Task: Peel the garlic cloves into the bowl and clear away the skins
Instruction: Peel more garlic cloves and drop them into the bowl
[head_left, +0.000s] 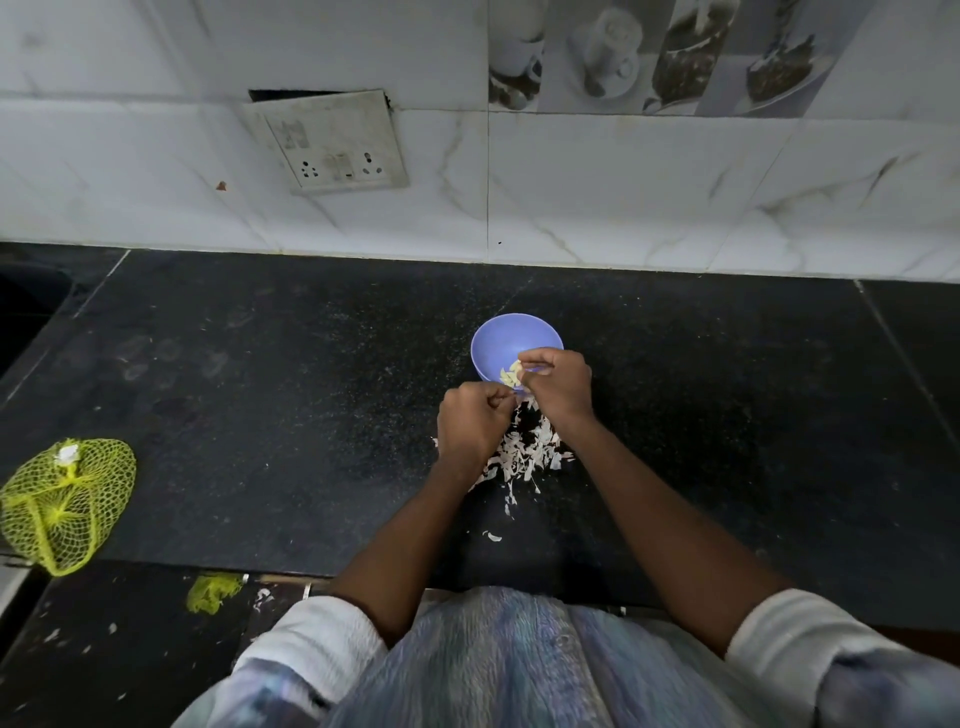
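Note:
A lilac bowl (498, 332) stands on the black counter and holds several pale peeled garlic cloves (511, 375). My right hand (558, 387) hovers over the bowl's near rim, fingers curled and pinching something small, most likely a clove that its fingers hide. My left hand (467, 423) is just left of it, fingers curled, pinching what looks like a strip of skin stretched toward the right hand. A heap of whitish garlic skins (530, 454) lies on the counter under and behind both hands.
A yellow net bag (65, 501) lies at the counter's front left edge. A scrap of yellow net (213, 592) and skin bits lie on the floor below. A tiled wall with a socket plate (332, 143) bounds the back.

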